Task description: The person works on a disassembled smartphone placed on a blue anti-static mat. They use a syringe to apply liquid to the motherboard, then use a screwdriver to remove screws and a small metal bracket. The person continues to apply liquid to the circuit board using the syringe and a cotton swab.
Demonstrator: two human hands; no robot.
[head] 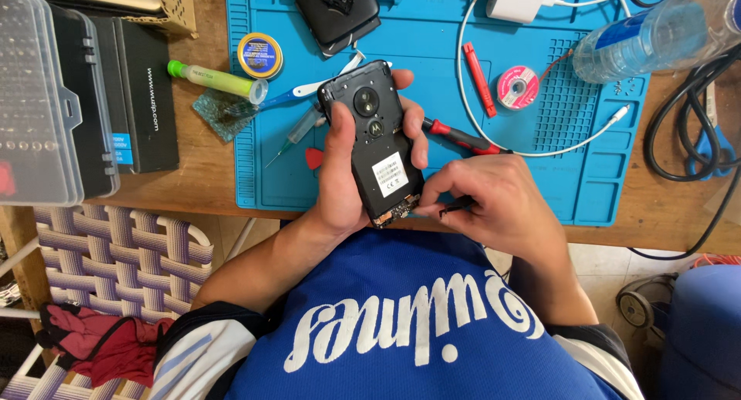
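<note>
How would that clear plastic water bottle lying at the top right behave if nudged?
The water bottle lies on its side across the edge of the blue mat, so it would probably roll easily. It looks thin-walled and clear, likely light and squashy under a firm grip. How full it is cannot be told, so its weight is uncertain.
</note>
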